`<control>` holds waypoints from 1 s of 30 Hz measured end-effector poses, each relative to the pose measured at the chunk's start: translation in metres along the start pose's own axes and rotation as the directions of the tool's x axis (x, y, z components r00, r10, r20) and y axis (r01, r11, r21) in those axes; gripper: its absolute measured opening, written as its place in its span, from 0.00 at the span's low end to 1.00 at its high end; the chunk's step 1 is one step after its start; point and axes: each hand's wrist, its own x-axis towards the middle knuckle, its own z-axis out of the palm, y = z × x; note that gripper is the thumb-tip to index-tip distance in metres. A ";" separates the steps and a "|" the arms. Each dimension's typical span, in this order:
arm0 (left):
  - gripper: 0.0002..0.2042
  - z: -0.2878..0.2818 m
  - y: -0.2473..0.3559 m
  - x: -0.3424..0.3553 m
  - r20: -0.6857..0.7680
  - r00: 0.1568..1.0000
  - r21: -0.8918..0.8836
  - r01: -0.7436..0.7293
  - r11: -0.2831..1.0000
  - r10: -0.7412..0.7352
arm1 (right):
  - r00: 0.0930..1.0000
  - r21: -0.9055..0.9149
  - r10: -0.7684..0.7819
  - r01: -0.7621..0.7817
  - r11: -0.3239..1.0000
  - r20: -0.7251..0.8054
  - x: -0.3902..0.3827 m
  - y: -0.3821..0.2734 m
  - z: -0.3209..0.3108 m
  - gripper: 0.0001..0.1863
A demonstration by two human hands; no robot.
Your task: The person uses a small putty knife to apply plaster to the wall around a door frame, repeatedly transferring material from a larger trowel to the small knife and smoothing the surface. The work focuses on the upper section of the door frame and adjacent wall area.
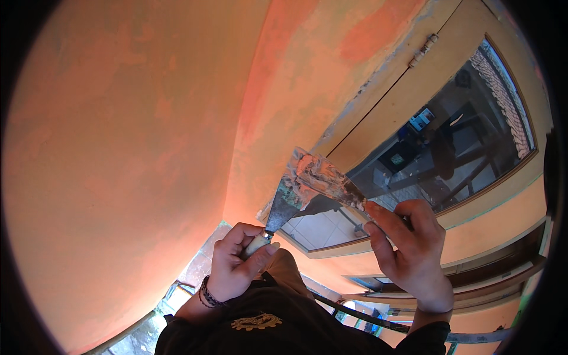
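Note:
My left hand (239, 260) is closed round the pale handle of a putty knife (284, 204), its blade slanting upward. Orange and grey putty (310, 171) is smeared thickly over the upper part of the blade. My right hand (411, 248) pinches the near end of a second flat scraper (343, 188), also caked with putty, between thumb and fingers. Its far end meets the top of the putty knife's blade, and whatever handle it has is hidden. Both tools are held in front of my chest, off the wall.
A patchy orange wall (130, 136) fills the left and meets another wall section at a corner. To the right stands a tan frame with a hinge (423, 51) and a glass pane (438, 142). A dark curved bar (378, 319) passes low on the right.

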 end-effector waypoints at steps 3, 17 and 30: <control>0.10 -0.003 0.003 0.001 0.014 0.999 0.004 0.034 0.999 -0.034 | 0.999 -0.029 -0.046 0.046 0.999 -0.009 0.002 0.001 0.005 0.17; 0.09 -0.003 -0.010 -0.001 0.019 0.995 -0.128 0.098 0.987 -0.096 | 0.964 -0.012 -0.151 0.158 0.987 0.217 0.016 0.014 0.005 0.20; 0.08 -0.034 -0.006 0.003 -0.130 0.988 -0.166 0.065 0.984 -0.087 | 0.824 0.737 0.333 -0.562 0.375 0.459 -0.001 0.050 0.002 0.14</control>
